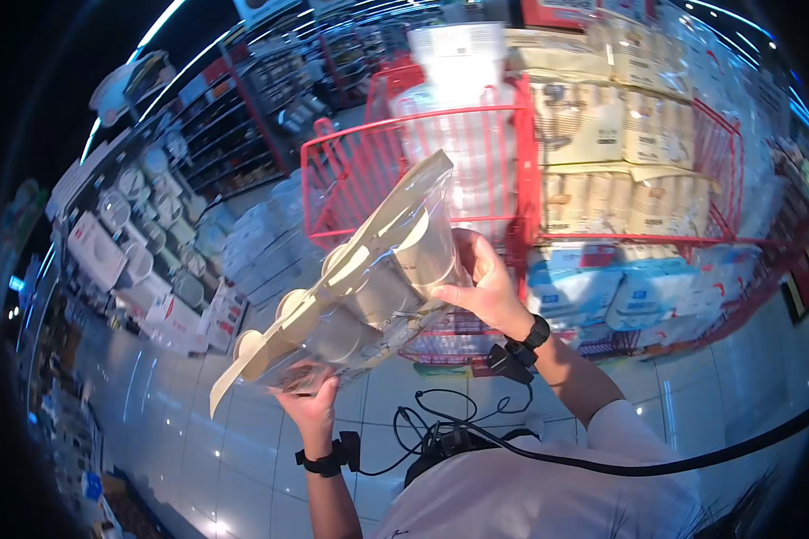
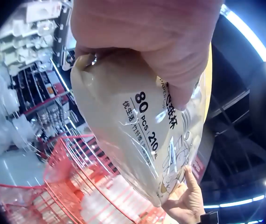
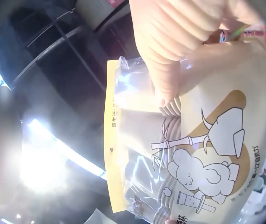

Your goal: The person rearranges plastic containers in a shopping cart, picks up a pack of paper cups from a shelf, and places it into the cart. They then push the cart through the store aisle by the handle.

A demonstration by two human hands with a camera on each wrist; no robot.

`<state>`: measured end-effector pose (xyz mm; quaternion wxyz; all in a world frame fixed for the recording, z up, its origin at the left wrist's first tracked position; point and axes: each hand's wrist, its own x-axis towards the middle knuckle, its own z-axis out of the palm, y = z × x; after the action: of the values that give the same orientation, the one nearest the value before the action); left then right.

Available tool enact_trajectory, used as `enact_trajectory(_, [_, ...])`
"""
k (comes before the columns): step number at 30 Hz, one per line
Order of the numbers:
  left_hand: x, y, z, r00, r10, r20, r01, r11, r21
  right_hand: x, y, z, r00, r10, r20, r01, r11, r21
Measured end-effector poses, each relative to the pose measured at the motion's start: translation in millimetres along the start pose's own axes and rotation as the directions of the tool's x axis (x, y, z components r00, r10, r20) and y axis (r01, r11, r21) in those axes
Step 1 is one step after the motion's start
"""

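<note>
A clear and beige plastic pack of paper cups (image 1: 368, 292) hangs tilted in front of the person, held between both hands. Its side, printed "80 PCS / 210 mL", shows in the left wrist view; a cartoon bear and bamboo decorate the panel in the right wrist view. The left hand (image 1: 309, 415) grips the pack's lower left end, thumb pressed on the printed film (image 2: 142, 130). At the upper right end, the right hand (image 1: 487, 286) holds the pack with its thumb across the front, over the stacked cup rims. Most of the left fingers are hidden behind the pack.
Red wire baskets (image 1: 413, 114) stand just ahead, filled with beige cup packs (image 1: 584, 202) and white stacks. Blue-and-white packs (image 1: 584, 292) lie below. Left is a display of containers (image 1: 139, 260). A black cable (image 1: 638, 467) crosses the person's body above tiled floor (image 1: 216, 440).
</note>
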<state>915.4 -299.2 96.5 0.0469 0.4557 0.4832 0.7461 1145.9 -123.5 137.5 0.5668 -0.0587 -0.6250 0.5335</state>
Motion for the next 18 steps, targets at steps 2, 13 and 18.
enact_trajectory(2, [-9.4,-5.9,-54.3,0.996,-0.021,-0.09,0.026,0.998,0.059,0.2,27.6,42.2,0.992,0.08,0.103,-0.085,0.995,0.045])
enact_trajectory(13, [-10.9,-6.3,-235.6,0.897,-0.095,-0.431,0.253,0.911,0.326,5.4,176.4,225.6,0.8,0.351,0.486,-0.465,0.876,0.132])
enact_trajectory(18, [29.4,-24.7,-289.3,0.889,-0.07,-0.453,0.287,0.855,0.432,27.4,253.7,292.2,0.671,0.412,0.617,-0.575,0.814,0.082])
